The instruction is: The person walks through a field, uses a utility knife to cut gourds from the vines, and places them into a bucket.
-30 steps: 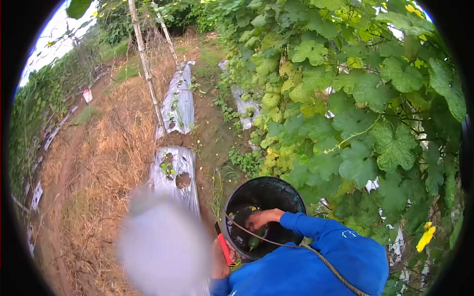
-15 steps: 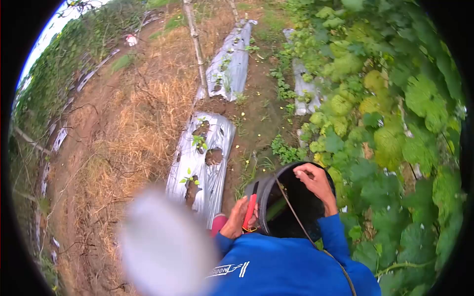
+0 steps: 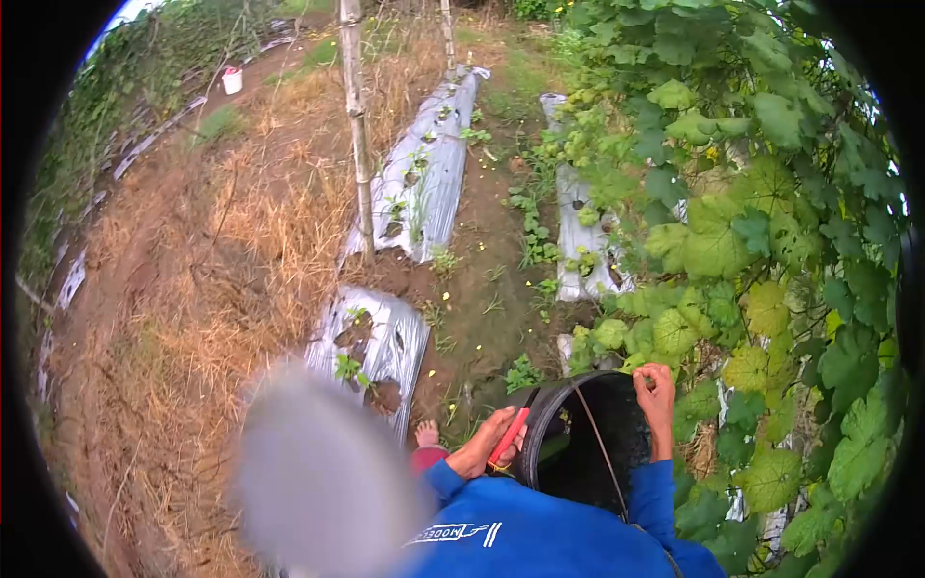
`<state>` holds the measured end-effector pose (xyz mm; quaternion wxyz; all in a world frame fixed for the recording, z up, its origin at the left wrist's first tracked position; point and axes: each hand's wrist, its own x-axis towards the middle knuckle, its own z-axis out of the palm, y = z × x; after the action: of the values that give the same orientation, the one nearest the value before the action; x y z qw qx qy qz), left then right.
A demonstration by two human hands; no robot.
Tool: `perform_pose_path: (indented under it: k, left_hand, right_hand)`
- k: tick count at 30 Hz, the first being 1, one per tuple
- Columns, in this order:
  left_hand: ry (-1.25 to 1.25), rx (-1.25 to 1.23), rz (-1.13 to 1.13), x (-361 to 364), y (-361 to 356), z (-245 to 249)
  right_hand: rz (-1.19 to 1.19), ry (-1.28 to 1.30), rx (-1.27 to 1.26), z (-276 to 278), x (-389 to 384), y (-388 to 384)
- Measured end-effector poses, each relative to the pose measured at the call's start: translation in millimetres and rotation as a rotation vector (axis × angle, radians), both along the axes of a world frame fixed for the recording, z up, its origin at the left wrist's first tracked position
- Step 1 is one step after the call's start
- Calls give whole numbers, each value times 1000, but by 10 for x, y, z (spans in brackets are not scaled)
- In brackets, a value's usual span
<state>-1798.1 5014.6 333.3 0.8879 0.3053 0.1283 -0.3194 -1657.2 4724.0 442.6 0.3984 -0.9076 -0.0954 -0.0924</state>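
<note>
My left hand (image 3: 485,442) is closed around a red-handled tool (image 3: 509,437), with a yellowish cord at its lower end. Just right of it, a black bucket (image 3: 540,453) hangs tilted against my body, its mouth facing up and forward. A thin brown strap (image 3: 595,429) crosses the mouth and runs up over my blue shirt. Something green (image 3: 553,445) shows dimly inside; the rest of the interior is too dark to make out. My right hand (image 3: 657,390) is at the bucket's right rim, fingers curled together; whatever they hold, if anything, is hidden.
Broad-leaved vines (image 3: 761,318) form a dense wall close on my right. Silver plastic-covered beds (image 3: 434,183) with seedlings line the dirt path (image 3: 487,279). A wooden pole (image 3: 356,125) stands ahead, dry straw (image 3: 251,231) lies left, and a white bucket (image 3: 232,82) stands farther off.
My right hand has moved from over the bucket's mouth to its right rim, fingers curled tighter. The bucket and left hand sit slightly lower and farther right in view. A bare foot now shows.
</note>
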Motion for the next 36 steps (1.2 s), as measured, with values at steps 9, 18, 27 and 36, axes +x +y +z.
perform_pose_path:
  k: [9, 18, 27, 36]
  left_hand:
    - [-100, 20, -82, 1626, 299, 145]
    - [-90, -271, 193, 3457, 485, -604]
    - [97, 58, 117, 5551, 790, 109]
    - [125, 9, 119, 7156, 1340, -137]
  right_hand:
    - [-204, 179, -105, 397, 1205, -455]
    - [-220, 286, 95, -524, 3410, -107]
    - [-77, 302, 48, -521, 5821, 247]
    - [-36, 136, 122, -593, 7388, 1181]
